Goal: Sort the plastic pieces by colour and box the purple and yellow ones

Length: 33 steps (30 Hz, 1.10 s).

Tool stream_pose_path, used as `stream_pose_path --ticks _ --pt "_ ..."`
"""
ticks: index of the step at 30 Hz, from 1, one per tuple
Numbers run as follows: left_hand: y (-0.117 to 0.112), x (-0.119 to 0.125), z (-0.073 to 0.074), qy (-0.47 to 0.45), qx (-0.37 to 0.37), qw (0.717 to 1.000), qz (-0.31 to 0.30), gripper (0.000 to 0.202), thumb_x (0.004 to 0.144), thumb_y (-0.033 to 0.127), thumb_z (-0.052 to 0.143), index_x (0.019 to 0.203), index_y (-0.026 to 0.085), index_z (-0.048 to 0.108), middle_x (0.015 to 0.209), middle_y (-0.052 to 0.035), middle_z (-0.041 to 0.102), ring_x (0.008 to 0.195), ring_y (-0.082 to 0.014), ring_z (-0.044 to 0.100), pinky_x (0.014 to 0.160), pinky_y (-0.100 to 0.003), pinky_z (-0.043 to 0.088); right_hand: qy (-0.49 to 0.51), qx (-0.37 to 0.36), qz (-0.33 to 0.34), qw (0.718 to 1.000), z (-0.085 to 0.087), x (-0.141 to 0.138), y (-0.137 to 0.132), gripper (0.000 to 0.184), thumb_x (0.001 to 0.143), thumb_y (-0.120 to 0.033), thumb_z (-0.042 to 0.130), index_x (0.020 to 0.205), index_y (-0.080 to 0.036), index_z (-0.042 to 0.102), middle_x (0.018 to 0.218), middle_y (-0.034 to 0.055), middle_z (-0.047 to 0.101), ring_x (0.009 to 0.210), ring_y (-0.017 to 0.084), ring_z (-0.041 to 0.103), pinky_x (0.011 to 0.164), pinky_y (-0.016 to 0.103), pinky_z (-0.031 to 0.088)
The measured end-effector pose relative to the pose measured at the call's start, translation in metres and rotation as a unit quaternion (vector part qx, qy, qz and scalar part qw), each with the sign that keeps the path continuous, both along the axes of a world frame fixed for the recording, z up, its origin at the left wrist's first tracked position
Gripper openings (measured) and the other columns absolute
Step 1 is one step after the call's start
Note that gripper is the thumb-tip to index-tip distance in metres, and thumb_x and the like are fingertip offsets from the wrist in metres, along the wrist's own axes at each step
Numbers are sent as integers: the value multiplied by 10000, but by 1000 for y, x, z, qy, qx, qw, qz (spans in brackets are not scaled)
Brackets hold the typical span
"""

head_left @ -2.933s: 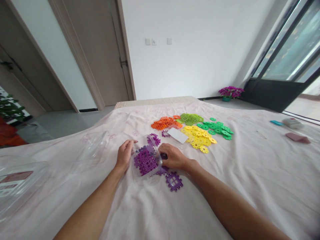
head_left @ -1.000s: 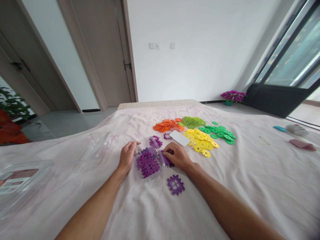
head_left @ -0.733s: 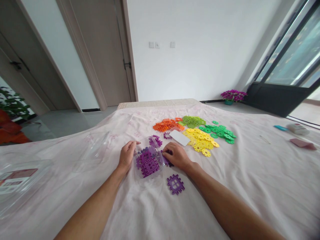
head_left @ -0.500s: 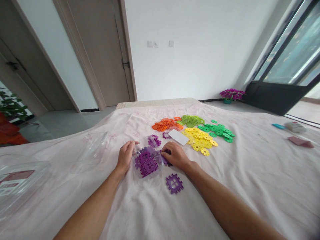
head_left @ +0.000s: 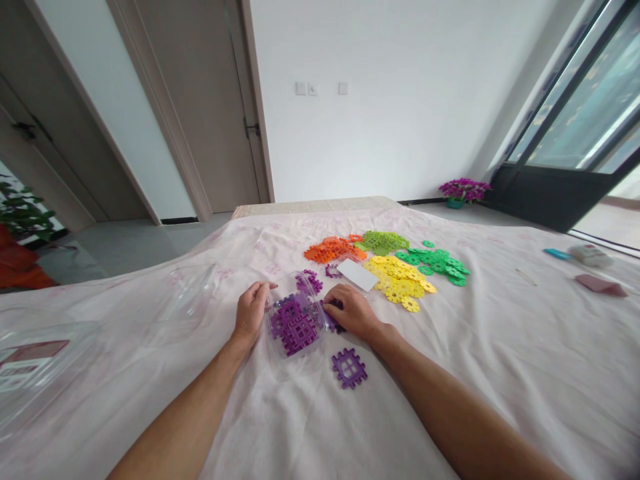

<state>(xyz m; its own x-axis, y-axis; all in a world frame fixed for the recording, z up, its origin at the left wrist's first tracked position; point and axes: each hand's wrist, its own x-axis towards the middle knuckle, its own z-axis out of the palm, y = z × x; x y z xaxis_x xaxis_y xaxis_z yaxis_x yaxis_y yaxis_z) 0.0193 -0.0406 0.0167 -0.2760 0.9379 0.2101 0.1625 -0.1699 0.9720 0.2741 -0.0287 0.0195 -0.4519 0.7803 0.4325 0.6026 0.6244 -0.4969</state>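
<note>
A clear plastic box (head_left: 294,363) with several purple interlocking square pieces (head_left: 299,330) in it lies before me. My left hand (head_left: 252,308) grips the box's left rim, fingers curled at its edge. Just off the right side, my right hand (head_left: 349,308) is bent over a purple notched piece (head_left: 334,324), its thumb and fingers pinched at that piece, which the hand partly covers. One purple window-shaped square (head_left: 349,368) rests on the cloth nearer to me. Behind the box sits a small heap of purple pieces (head_left: 310,281).
Beyond lie heaps of orange (head_left: 334,250), lime (head_left: 383,240), yellow (head_left: 399,277) and green pieces (head_left: 443,261), beside a white card (head_left: 357,275). Clear plastic containers (head_left: 45,360) stand at left. A pink cloth (head_left: 600,285) and a blue item (head_left: 557,253) lie far right.
</note>
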Motion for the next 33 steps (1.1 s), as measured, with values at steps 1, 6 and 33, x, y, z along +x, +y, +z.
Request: stream_pose_path --ticks 1,6,33 --pt "0 0 0 0 0 1000 1 352 857 450 528 939 158 709 579 42 457 565 -111 459 554 -212 406 0 0 1 1000 0 0 0 74 838 -159 622 790 -206 655 838 16 673 823 157 596 786 286 450" --pt "1 0 -1 1 1 1000 4 353 851 441 530 948 154 710 589 36 468 569 -111 459 553 -214 408 1 4 3 1000 1 0 0 75 837 -154 623 793 -206 654 841 14 676 830 155 597 792 281 447" --pt "6 -6 -7 -6 12 999 51 377 793 472 548 926 161 714 614 29 549 547 -118 468 521 -222 363 -3 11 15 1000 0 1 0 63 838 -155 626 828 -205 664 845 19 674 828 157 600 790 279 447"
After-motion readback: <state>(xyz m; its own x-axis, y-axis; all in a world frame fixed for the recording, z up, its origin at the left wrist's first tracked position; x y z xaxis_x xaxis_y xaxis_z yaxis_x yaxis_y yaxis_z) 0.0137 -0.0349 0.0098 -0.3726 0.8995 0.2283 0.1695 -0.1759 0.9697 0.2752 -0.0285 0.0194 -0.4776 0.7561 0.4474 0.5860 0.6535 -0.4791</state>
